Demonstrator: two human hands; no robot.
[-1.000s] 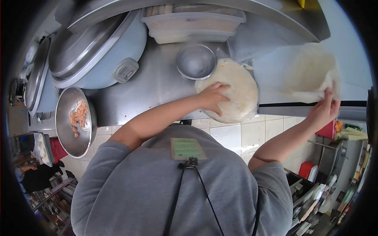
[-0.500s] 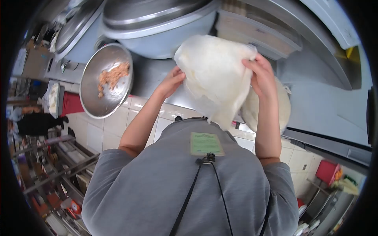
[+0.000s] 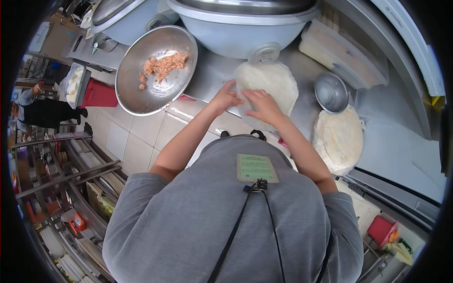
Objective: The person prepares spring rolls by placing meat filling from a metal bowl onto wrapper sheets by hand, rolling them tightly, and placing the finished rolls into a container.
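Note:
A thin white round sheet (image 3: 278,85), like a dough wrapper, lies on the steel counter, its near part hanging past the front edge. My right hand (image 3: 264,107) rests on its near left part, fingers stretched out and apart. Close beside it, at the sheet's left edge, is my left hand (image 3: 225,99) with loosely spread fingers. A stack of similar pale sheets (image 3: 337,141) sits in clear wrapping to the right. Left of my hands, a tilted steel bowl (image 3: 127,80) contains pinkish-orange minced filling (image 3: 165,66).
A small metal bowl (image 3: 331,93) stands against the stack's far edge. Big lidded blue-grey tubs (image 3: 240,35) line the back, beside a clear plastic box (image 3: 339,54). Shelving (image 3: 71,184) and a person in a dark apron (image 3: 47,111) are off left.
The sheet was held up between both hands; now it lies on the counter. My hands have come together at its left side. The view has shifted, showing the small metal bowl.

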